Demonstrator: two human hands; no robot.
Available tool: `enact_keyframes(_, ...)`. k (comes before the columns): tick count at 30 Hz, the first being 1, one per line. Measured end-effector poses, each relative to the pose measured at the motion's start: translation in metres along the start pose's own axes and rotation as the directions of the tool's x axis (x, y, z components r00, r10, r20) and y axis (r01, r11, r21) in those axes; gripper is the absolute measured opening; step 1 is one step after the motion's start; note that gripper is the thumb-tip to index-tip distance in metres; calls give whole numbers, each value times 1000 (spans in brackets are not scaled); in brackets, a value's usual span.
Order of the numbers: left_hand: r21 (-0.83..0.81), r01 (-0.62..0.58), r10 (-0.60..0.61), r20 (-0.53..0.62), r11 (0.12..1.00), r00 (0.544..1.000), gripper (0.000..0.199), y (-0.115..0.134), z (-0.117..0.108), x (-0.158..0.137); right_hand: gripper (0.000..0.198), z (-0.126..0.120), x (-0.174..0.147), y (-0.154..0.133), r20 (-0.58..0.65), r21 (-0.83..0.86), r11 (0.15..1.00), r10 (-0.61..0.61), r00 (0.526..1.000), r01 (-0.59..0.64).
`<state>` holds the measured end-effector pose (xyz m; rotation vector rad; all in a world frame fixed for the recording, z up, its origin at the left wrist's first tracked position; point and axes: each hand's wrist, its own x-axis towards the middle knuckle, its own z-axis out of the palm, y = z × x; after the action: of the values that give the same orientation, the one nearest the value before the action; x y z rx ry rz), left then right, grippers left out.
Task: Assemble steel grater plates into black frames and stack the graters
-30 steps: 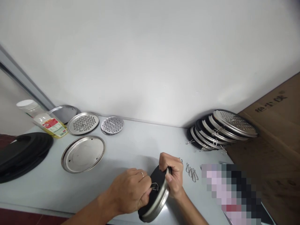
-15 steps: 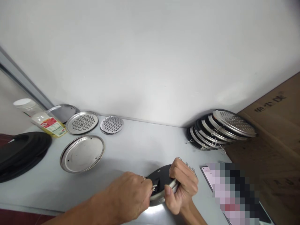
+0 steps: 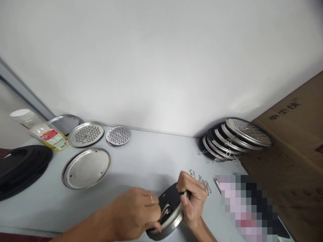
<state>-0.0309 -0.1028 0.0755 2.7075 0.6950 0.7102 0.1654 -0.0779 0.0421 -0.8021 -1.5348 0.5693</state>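
Note:
My right hand (image 3: 193,198) is closed round the far edge of a round black disc with a metal rim (image 3: 175,220), thumb on the near side. The disc is tilted up from the table. My left hand (image 3: 138,213) is closed at its other side, its fingertips against a small wire clip (image 3: 166,212) at a dark fitting on the black face. My left fingers partly hide the clip. Several loose wire clips (image 3: 205,185) lie just beyond my right hand.
A leaning stack of rimmed discs with grater plates (image 3: 248,130) stands by a cardboard box (image 3: 290,134). At left are grater plates (image 3: 87,134), (image 3: 118,136), metal lids (image 3: 87,169), a yellow-liquid bottle (image 3: 51,136) and black discs (image 3: 24,168). A blurred-out item (image 3: 247,205) lies at right.
The disc has tipped more steeply and come lower, nearer to me. My left fingers have shifted, so more of the wire clip shows. The loose clips are less covered by my right hand.

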Motion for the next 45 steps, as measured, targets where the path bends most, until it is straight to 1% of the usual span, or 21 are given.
enact_keyframes(2, -128, -17, 9, -61, 992, 998, 50, -4, 10, -1, 41, 2, -3, 1, 9, 23, 999, 27, 1000, -27)
enact_keyframes(4, -263, 22, -43, -77, 965, 996, 51, -5, 18, -1, 43, 4, -4, 2, 10, 27, 999, 38, 999, -38)
enact_keyframes(6, -383, 78, -108, -59, 921, 992, 51, -5, 21, 1, 44, 4, -4, 3, 3, 20, 999, 47, 999, -48)
enact_keyframes(8, -467, 120, -149, -26, 876, 988, 52, -4, 20, 4, 45, 3, -2, 4, 4, 7, 999, 49, 999, -49)
enact_keyframes(13, -560, 193, -197, 53, 806, 979, 56, -3, 10, 12, 47, 3, 0, 6, 14, -32, 998, 54, 998, -53)
enact_keyframes(19, -515, 318, -287, 142, 796, 947, 45, 1, 1, 12, 48, 2, -1, 7, -30, -87, 996, 33, 999, -36)
enact_keyframes(20, -474, 337, -302, 152, 813, 941, 45, 2, -2, 12, 47, 2, -1, 7, -37, -96, 995, 32, 999, -35)
enact_keyframes(23, -264, 357, -323, 162, 896, 932, 47, 2, -9, 13, 45, 1, -1, 7, -41, -112, 993, 20, 999, -24)
enact_keyframes(24, -216, 354, -322, 169, 910, 931, 49, 1, -10, 13, 45, 1, 0, 7, -38, -104, 994, 23, 999, -27)
enact_keyframes(26, -197, 310, -280, 166, 930, 946, 53, -2, -10, 14, 47, 2, 0, 6, -31, -62, 996, 58, 998, -59)
enact_keyframes(28, -200, 240, -216, 134, 950, 967, 58, -4, -7, 13, 50, 5, -1, 6, -25, -12, 994, 109, 994, -109)
enact_keyframes(30, -164, 176, -163, 90, 971, 982, 61, -4, -4, 13, 52, 7, -2, 6, -22, 11, 991, 133, 991, -133)
enact_keyframes(32, -109, 174, -167, 73, 979, 983, 63, -1, -4, 12, 51, 8, -3, 5, -34, 8, 992, 125, 992, -125)
enact_keyframes(34, -61, 215, -210, 71, 975, 975, 63, 4, -8, 13, 48, 7, -4, 4, -56, -16, 995, 96, 994, -97)
enact_keyframes(36, -61, 275, -268, 102, 960, 958, 60, 6, -13, 13, 45, 5, -4, 4, -73, -55, 997, 54, 996, -58)
enact_keyframes(38, -96, 311, -299, 117, 946, 947, 57, 5, -15, 14, 45, 3, -2, 3, -75, -67, 996, 57, 996, -62)
enact_keyframes(40, -112, 281, -274, 77, 953, 959, 57, 1, -12, 14, 47, 3, 0, 2, -63, -37, 993, 114, 992, -116)
enact_keyframes(42, -112, 211, -211, 17, 971, 977, 60, -3, -6, 14, 49, 5, 3, 2, -42, -1, 986, 166, 985, -167)
enact_keyframes(44, -147, 166, -168, 4, 975, 986, 63, -5, 0, 14, 51, 6, 5, 1, -30, 31, 983, 184, 983, -183)
enact_keyframes(45, -170, 166, -167, 7, 971, 986, 63, -4, 2, 15, 51, 7, 5, 0, -30, 43, 982, 188, 982, -186)
